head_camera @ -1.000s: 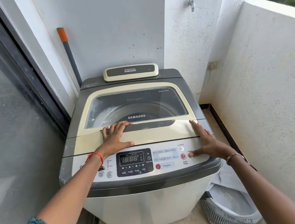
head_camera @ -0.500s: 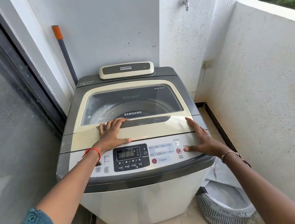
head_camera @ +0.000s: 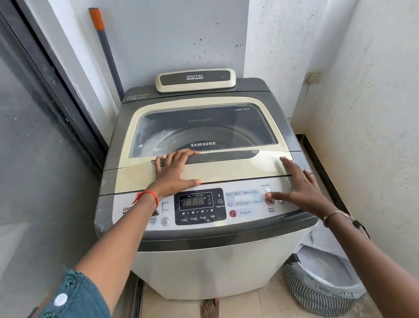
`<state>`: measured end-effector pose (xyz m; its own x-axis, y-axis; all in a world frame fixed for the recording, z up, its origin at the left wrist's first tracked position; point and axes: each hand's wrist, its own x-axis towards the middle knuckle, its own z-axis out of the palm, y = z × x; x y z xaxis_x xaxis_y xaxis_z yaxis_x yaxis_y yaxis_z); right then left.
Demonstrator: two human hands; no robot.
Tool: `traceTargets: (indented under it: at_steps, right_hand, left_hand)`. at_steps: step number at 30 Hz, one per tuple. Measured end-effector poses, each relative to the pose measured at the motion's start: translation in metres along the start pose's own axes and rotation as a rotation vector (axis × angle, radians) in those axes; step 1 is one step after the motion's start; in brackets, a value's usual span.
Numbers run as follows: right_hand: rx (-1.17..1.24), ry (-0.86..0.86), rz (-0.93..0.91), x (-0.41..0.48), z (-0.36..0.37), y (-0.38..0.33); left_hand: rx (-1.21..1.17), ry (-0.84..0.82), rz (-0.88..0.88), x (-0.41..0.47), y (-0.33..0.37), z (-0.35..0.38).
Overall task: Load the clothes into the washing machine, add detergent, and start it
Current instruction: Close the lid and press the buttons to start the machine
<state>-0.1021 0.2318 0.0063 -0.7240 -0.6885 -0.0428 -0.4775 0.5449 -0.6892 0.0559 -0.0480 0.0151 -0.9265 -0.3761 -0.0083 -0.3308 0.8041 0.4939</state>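
The grey-and-cream top-loading washing machine (head_camera: pixel 202 188) stands in the balcony corner, its cream lid with a tinted glass window (head_camera: pixel 198 135) closed; the left hand (head_camera: pixel 174 170) lies flat on the lid, fingers at the dark handle recess (holding nothing); the right hand (head_camera: pixel 299 188) is spread open over the control panel (head_camera: pixel 244 203), thumb near the Start/Pause button; a striped fabric laundry basket (head_camera: pixel 319 296) sits on the floor just beside the machine.

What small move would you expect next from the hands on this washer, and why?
Probably lifting the lid: the left hand has its fingers at the grey lid handle, the lid is down, and the display is lit. The right hand rests spread at the panel's right end.
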Motion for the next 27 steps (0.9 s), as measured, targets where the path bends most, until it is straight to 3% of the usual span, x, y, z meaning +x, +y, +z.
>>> traceTargets:
  at_steps: [3, 9, 12, 27]
  right_hand:
    - [-0.027, 0.033, 0.059, 0.0, 0.014, -0.013]
    - [-0.172, -0.086, -0.105, -0.018, 0.081, -0.085]
    - [-0.176, -0.055, -0.079, -0.014, 0.108, -0.104]
    - [-0.048, 0.112, -0.016, -0.005, 0.131, -0.105]
  left_hand:
    - [-0.009, 0.013, 0.009, -0.001, 0.0, 0.0]
    - [0.041, 0.096, -0.007, -0.004, 0.005, 0.004]
    - [0.045, 0.166, -0.013, -0.003, 0.005, 0.008]
    - [0.029, 0.328, 0.076, -0.003, -0.003, 0.024]
